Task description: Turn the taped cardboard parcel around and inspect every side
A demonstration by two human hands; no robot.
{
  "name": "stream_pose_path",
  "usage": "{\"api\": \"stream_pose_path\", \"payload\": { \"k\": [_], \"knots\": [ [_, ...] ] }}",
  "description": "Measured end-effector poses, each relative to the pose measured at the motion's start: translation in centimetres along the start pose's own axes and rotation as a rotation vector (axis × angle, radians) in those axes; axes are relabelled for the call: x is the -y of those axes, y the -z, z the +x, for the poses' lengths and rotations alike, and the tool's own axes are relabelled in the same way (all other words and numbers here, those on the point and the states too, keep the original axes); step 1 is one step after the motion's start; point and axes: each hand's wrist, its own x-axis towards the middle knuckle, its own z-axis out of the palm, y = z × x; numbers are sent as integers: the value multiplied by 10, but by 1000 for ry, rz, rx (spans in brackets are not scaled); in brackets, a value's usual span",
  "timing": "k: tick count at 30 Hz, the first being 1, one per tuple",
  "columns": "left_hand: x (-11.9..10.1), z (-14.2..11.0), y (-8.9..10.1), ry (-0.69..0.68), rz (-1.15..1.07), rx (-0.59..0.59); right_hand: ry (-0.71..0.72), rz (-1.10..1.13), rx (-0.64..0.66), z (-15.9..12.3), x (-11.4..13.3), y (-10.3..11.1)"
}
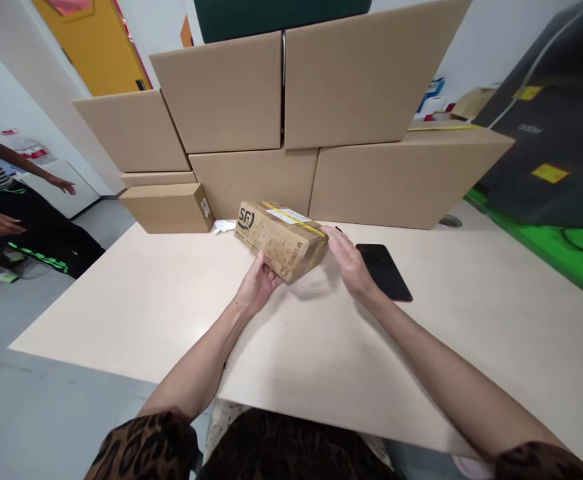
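A small brown cardboard box (271,240) with SF Express print, yellow tape and a white label is tilted above the table. My left hand (259,285) grips its lower front edge, thumb on the front face and fingers underneath. At the box's right end, my right hand (349,260) has its fingers stretched out, the tips by the upper corner; whether they press on it I cannot tell. Just right of that hand a black phone (384,272) lies on the table.
Large cardboard boxes (251,180) are stacked along the back of the white table (291,373). A smaller closed carton (169,208) stands at the back left, with a white scrap (224,227) beside it. Another person (16,193) stands at the left. A dark case (551,127) is at the right.
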Motion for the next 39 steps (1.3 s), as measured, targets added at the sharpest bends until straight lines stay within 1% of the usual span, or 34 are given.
{"api": "stream_pose_path", "payload": {
  "k": [3,5,7,9,12,14,16,18,21,24,29,34,36,39],
  "knots": [
    [-5,-4,-4,-112,11,-13,46,-77,30,-28,17,-8],
    [-9,-7,-7,-223,78,-20,37,-43,55,-46,26,-11],
    [-11,-9,-9,-321,169,2,-6,37,67,-60,29,-12],
    [-11,-11,-10,-363,236,45,-86,125,28,-68,26,-11],
    [-7,-10,-10,-325,256,61,-213,230,-117,-69,11,-10],
    [-3,-8,-10,-284,253,76,-314,305,-186,-67,0,-10],
    [0,-6,-9,-252,253,107,-413,373,-187,-66,-8,-10],
    [1,-5,-9,-235,250,117,-464,409,-138,-66,-12,-11],
    [1,-7,-8,-210,241,114,-465,440,-57,-67,-10,-11],
    [-3,-10,-6,-173,280,135,-442,459,-11,-67,-6,-9],
    [-4,-10,0,-171,381,138,-406,465,26,-66,-5,-6],
    [0,-11,3,-179,403,217,-394,473,38,-67,-5,-7],
    [1,-12,2,-186,385,195,-387,464,39,-67,-5,-8],
    [2,-14,-1,-182,347,108,-372,453,40,-69,-4,-9]
  ]
}}
